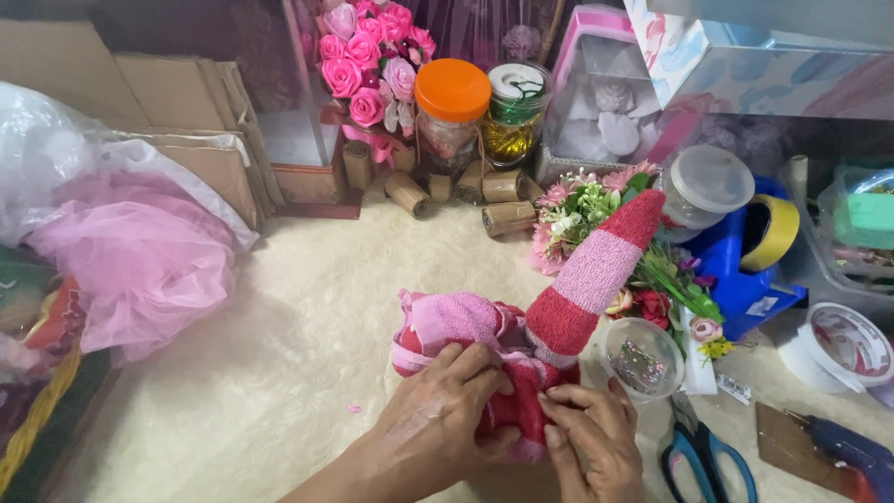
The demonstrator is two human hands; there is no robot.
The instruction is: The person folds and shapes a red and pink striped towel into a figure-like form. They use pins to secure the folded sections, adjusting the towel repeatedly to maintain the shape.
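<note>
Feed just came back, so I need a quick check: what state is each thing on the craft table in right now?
Left hand: pressing down on the towel bundle.
Right hand: pinching the bundle's lower edge.
Pink and red towel bundle: folded and bunched, one rolled end sticking up.
Orange-lidded jar: closed, upright.
Small round container: lid on, beads inside.
Scissors: lying flat, blades hidden.
Yellow tape roll: propped on the blue holder.
Glue gun: lying down, untouched.

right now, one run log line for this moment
left hand: pressing red and pink striped cloth bundle | right hand: pinching its lower edge | surface: cream fluffy rug
</note>
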